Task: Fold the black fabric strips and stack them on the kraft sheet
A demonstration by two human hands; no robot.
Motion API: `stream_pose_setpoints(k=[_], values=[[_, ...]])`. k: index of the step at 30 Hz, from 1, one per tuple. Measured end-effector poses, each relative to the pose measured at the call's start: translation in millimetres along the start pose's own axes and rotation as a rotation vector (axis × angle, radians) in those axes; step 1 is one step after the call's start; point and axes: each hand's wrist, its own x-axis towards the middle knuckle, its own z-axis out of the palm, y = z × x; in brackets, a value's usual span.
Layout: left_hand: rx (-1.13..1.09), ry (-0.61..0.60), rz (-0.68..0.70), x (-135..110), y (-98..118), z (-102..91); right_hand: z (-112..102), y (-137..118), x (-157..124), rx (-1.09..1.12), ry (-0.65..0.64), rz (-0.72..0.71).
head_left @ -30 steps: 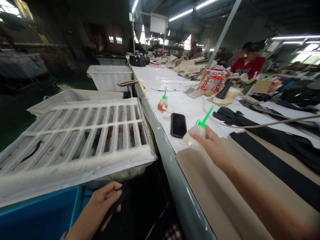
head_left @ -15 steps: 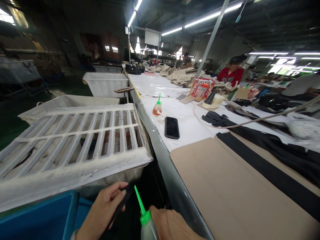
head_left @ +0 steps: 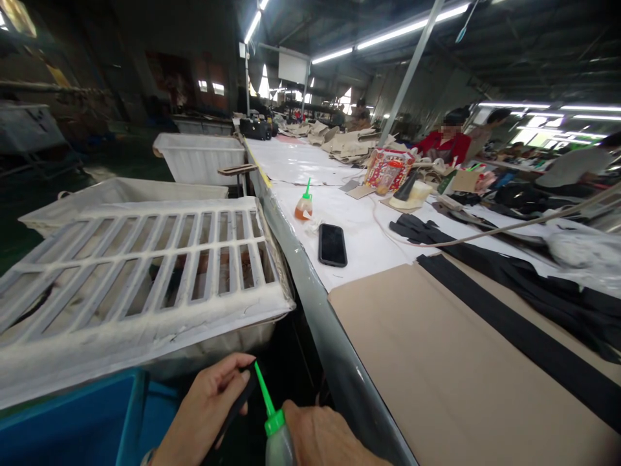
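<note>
Dim hall lit by ceiling tube lights (head_left: 412, 27), glare thrown along the desk (head_left: 369, 246) where it is white, left side sunk in shadow, straight lines bent by wide-angle distortion at the edges, far background softened, lower right corner blurred

Factory workshop floor, long white worktable (head_left: 310, 165) running down the hall, strip lights (head_left: 407, 27) overhead, black fabric strips (head_left: 514, 323), stacked cardboard pieces (head_left: 349, 144), white bins (head_left: 198, 155), seated workers (head_left: 449, 142) alongside.

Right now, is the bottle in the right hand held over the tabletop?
No, the right hand holds the bottle left of the table's grey edge, nozzle beside the black strip in the left hand.
</note>
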Motion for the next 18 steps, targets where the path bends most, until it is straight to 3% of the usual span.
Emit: stream_pose_setpoints(k=[7, 13, 16, 18], values=[[0.072, 0.047, 0.002, 2.9, -7.8, 0.7, 1.9, -4.9, 2.6, -0.031, 0.042, 0.017], [0.323, 0.124, 0.121, 2.8, -15.1, 1.8, 30.4, 6.4, 11.3, -0.107, 0.290, -0.023], [0.420, 0.127, 0.159, 5.3, -18.1, 2.4, 45.2, 14.8, 16.7, -0.114, 0.333, -0.105], [0.407, 0.109, 0.163, 7.9, -20.4, 4.0, 47.5, 14.8, 16.2, -0.124, 0.356, -0.086]])
